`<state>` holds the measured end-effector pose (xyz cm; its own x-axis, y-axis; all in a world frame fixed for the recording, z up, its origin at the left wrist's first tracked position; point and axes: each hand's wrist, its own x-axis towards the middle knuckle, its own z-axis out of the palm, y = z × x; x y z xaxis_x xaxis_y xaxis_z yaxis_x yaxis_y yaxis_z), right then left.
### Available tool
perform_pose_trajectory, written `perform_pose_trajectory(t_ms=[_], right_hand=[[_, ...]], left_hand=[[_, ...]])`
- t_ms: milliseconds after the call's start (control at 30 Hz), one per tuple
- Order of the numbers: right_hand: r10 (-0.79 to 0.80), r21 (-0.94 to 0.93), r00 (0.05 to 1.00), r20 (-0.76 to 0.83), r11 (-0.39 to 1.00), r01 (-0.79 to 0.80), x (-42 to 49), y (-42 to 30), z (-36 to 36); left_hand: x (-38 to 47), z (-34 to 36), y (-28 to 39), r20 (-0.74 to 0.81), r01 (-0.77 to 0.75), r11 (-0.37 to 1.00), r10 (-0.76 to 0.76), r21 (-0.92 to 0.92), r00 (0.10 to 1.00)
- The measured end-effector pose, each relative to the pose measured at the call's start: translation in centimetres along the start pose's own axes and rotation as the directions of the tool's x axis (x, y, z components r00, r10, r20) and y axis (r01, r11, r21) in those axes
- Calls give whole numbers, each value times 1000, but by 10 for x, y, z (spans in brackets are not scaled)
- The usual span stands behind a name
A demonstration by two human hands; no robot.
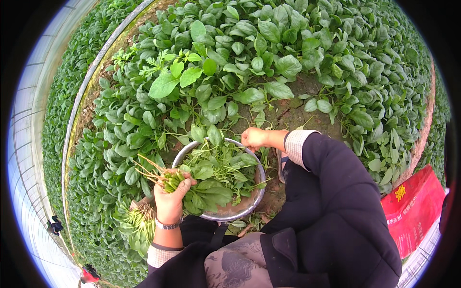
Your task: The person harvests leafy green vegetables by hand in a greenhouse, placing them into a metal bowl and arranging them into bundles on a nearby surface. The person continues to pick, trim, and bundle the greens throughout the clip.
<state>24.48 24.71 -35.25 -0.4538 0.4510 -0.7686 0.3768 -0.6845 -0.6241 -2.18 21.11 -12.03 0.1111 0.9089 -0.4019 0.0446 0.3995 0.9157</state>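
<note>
My left hand is closed around a bunch of leafy greens that look like spinach. Thin pale roots stick out past my thumb to the upper left, while the leaves hang over a round metal basin. Loose greens fill much of that basin. At its far right rim is my right hand, fingers curled; whether anything is pinched in them is hidden. A pile of bundled greens, roots towards the top, lies left of my left wrist.
Dense rows of growing spinach surround me. Bare cracked soil shows beyond my right hand. A red printed plastic bag lies at right. A pale curved border runs along the bed's left. Two people are far off at lower left.
</note>
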Motion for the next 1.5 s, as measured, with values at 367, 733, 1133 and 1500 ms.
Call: perform_pose_trajectory(t_ms=[367,733,1133,1500], right_hand=[[-257,-672,861,-438,731,-124,17,11,-91],[-100,-468,461,-882,53,-882,-36,173,-255],[-28,-435,437,-899,171,-884,-50,143,-229],[85,-502,504,-860,43,-864,-93,182,-235]], left_hand=[[8,4,-3,-30,36,997,-34,74,999],[22,7,-9,-28,105,990,-103,95,994],[24,13,-17,-44,135,985,-131,110,990],[24,24,-16,-35,172,980,-169,104,985]])
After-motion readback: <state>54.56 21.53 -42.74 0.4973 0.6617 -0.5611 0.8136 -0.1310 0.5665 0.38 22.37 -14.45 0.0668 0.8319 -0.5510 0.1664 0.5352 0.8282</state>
